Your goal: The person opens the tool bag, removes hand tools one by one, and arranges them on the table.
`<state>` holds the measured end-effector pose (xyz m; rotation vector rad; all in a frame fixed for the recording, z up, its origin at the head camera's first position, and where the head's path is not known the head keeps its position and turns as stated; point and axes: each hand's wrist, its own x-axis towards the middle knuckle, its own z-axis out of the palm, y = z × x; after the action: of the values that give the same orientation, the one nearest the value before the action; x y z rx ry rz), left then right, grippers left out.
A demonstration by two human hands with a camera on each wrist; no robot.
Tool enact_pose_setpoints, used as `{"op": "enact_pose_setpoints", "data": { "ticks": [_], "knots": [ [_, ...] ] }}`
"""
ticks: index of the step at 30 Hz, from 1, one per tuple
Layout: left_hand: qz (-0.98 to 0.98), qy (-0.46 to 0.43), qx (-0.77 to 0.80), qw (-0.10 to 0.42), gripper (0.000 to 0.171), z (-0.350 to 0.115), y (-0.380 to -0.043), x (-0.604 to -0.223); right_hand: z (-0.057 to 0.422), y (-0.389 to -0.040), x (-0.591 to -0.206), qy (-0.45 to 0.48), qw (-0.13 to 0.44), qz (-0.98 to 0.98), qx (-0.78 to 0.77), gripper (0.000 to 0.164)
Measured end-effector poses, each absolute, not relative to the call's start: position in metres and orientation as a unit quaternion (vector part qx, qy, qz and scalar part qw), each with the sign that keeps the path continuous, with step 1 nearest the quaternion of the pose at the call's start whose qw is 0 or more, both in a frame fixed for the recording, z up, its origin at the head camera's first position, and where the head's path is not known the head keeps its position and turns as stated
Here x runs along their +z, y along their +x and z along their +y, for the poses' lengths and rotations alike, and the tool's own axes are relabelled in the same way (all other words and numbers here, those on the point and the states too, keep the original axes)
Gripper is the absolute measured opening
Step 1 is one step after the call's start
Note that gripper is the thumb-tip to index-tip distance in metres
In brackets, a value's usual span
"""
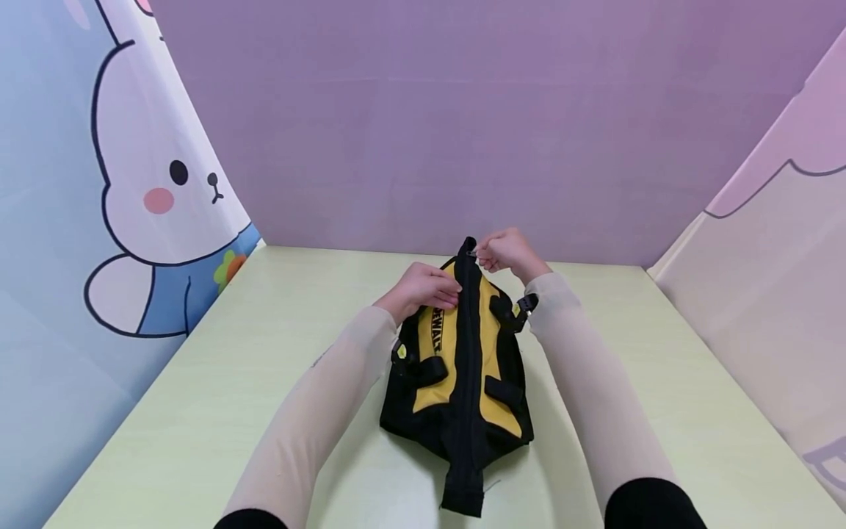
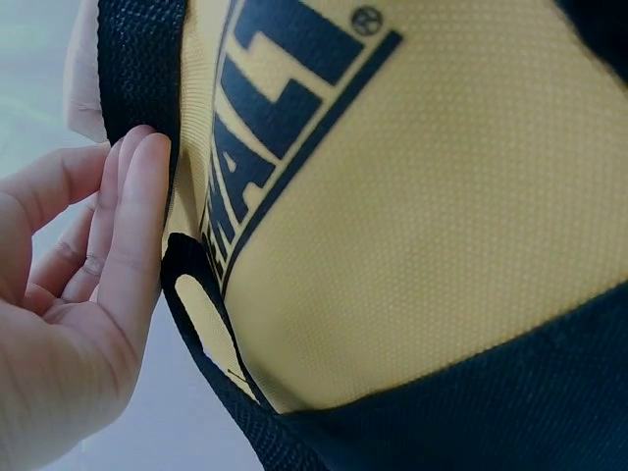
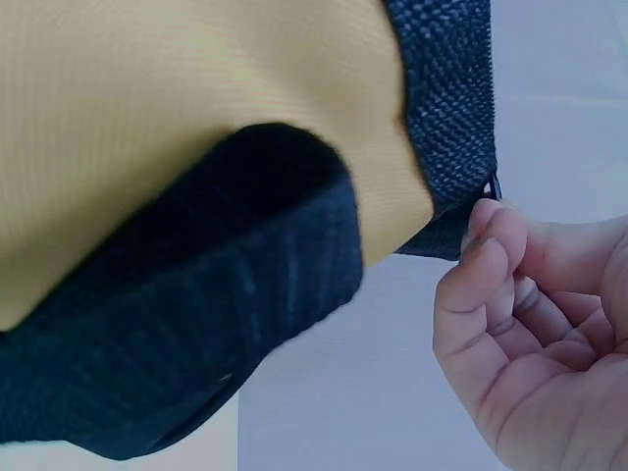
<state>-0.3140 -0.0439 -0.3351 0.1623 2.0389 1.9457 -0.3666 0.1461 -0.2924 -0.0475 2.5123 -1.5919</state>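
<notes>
A black and yellow tool bag (image 1: 446,345) with dark lettering lies lengthwise before me, its black zipper strip (image 1: 470,345) running along the top. At the strip's left edge, toward the far end, my left hand (image 1: 426,288) pinches the bag's fabric; in the left wrist view its fingertips (image 2: 147,157) meet the black webbing. My right hand (image 1: 507,252) is at the far end of the strip. Between its thumb and curled fingers it pinches the small zipper pull (image 3: 495,186), which is mostly covered by the fingertips.
Black strap loops (image 1: 432,371) and buckles (image 1: 526,303) stick out at both sides of the bag. A loose end tab (image 1: 463,502) points toward me. The pale table (image 1: 317,294) meets a purple backdrop (image 1: 423,147) behind, with printed cloths on both sides.
</notes>
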Motion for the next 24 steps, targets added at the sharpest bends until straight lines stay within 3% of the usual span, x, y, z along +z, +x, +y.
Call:
{"op": "enact_pose_setpoints", "data": {
  "ticks": [24],
  "knots": [
    [0.708, 0.054, 0.686, 0.157, 0.016, -0.049, -0.317, -0.336, 0.146, -0.35, -0.291, -0.109, 0.119, 0.866, -0.473, 0.014]
  ]
}}
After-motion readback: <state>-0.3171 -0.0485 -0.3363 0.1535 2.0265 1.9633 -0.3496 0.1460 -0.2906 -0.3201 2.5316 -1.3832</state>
